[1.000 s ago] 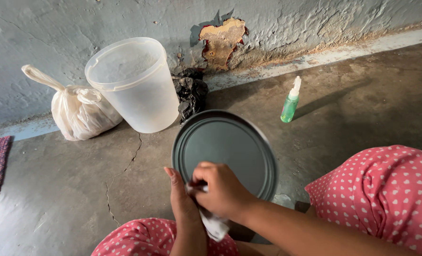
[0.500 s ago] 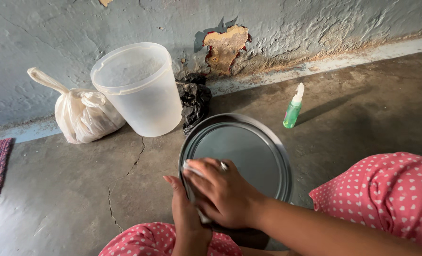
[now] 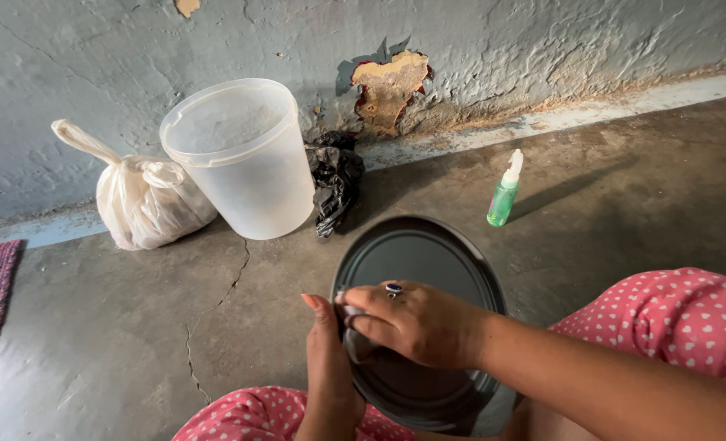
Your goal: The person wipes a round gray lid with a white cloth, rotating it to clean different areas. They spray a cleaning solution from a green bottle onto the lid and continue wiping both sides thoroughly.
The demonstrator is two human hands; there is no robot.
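The right hand (image 3: 416,322) is pinched on a cloth (image 3: 355,343) against the round grey lid (image 3: 428,261), steadied edgewise by the flat left hand (image 3: 328,359); the lid could be tipped onto the floor (image 3: 118,327).

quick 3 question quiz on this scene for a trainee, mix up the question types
1. True or false: the right hand presses a pale cloth onto the round dark lid.
2. Which thing stands nearest the green spray bottle? A) the tied white bag B) the round dark lid C) the clear plastic tub
3. Fill in: the left hand steadies the lid at its ____ edge, as seen in the picture.

Key
1. True
2. B
3. Left
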